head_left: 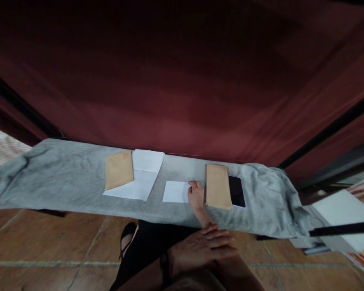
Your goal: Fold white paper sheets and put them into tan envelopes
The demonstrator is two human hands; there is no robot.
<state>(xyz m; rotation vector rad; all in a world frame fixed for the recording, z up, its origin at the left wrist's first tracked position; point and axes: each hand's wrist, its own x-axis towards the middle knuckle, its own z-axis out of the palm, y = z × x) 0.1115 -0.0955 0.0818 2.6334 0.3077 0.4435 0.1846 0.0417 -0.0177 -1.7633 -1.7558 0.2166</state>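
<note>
On the grey cloth a folded white paper (175,191) lies flat. My right hand (196,195) is at its right edge, fingers curled and closed on that edge. My left hand (204,244) rests across my right forearm near the front of the bench, holding nothing, with its fingers stretched out. A stack of brown envelopes (217,186) lies just right of my right hand. Farther left, a brown envelope (119,169) partly covers a larger creased white sheet (147,163).
A dark-screened phone (237,191) lies beside the envelope stack. The grey cloth (69,178) covers a narrow bench against a dark red fabric wall (176,101). A white box (346,214) stands beyond the right end. Tiled floor (48,242) shows in front.
</note>
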